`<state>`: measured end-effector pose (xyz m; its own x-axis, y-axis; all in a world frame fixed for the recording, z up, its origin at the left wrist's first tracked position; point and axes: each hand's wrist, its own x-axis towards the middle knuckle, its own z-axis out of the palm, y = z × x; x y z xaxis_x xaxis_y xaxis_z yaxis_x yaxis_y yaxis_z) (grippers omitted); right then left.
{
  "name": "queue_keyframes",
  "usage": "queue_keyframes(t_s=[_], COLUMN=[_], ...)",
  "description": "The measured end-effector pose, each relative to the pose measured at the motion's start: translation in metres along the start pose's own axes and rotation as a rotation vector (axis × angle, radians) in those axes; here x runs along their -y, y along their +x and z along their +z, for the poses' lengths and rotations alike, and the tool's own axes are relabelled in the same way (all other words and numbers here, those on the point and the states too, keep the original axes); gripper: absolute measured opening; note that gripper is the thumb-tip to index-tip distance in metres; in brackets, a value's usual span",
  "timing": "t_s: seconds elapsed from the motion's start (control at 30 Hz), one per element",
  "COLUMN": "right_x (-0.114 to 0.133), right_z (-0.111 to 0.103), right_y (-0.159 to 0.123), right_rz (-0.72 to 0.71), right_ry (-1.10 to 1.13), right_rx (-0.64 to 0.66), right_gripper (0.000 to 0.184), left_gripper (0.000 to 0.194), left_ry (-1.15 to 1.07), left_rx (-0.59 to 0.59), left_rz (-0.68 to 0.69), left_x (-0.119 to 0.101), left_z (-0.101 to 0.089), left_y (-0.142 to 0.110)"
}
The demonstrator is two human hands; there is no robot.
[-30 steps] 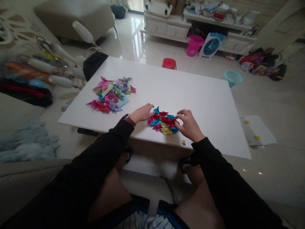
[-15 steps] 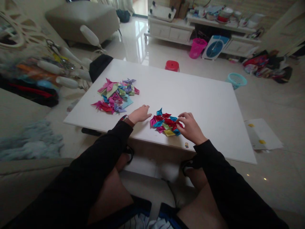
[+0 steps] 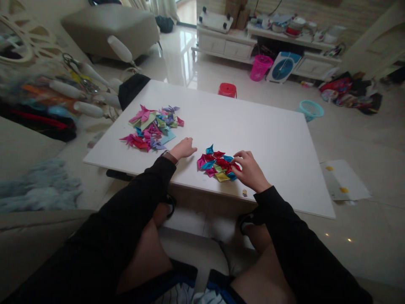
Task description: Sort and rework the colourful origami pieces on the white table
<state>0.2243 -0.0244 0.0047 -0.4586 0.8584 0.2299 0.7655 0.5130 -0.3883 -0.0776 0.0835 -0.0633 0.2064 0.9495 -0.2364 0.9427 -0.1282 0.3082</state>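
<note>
On the white table [image 3: 272, 135] lies a cluster of shiny folded-paper pieces [image 3: 210, 164] in red, blue, pink, green and yellow. At its right edge, the curled fingers of my right hand [image 3: 251, 171] pinch a red folded-paper piece [image 3: 236, 166], mostly covered by the fingertips. My left hand [image 3: 184, 148] hovers over or rests on the tabletop, left of the cluster, its fingers stretched out and holding nothing. Farther left is a looser heap of origami figures [image 3: 152, 126] in pink, purple, green and blue, some with pointed tips like cranes.
A small sticker [image 3: 244, 193] is near the table's front edge. Beyond the table stand a red stool [image 3: 227, 90] and a turquoise basket [image 3: 311, 109]. Lamp arms with white shades [image 3: 88, 109] reach towards the left table edge. A white sheet [image 3: 344, 179] is to the right.
The whole view has shifted slightly. My left hand has drawn a little away from the cluster, to the left. My right hand stays at the cluster's right edge.
</note>
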Motion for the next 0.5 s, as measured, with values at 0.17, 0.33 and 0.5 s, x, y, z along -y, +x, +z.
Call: queue_keyframes(t_s=[0.17, 0.33, 0.5], right_x=[-0.001, -0.002, -0.003], right_z=[-0.004, -0.009, -0.010], right_y=[-0.004, -0.007, -0.007], right_rz=[0.005, 0.022, 0.029], right_ry=[0.004, 0.004, 0.001], right_rx=[0.007, 0.012, 0.020], right_gripper=[0.014, 0.012, 0.011], left_gripper=[0.055, 0.063, 0.060], left_ry=[-0.016, -0.045, -0.053], left_rx=[-0.086, -0.135, -0.138], left_rz=[-0.141, -0.222, -0.215], left_x=[0.013, 0.014, 0.023], left_z=[-0.008, -0.014, -0.012], left_y=[0.030, 0.069, 0.095])
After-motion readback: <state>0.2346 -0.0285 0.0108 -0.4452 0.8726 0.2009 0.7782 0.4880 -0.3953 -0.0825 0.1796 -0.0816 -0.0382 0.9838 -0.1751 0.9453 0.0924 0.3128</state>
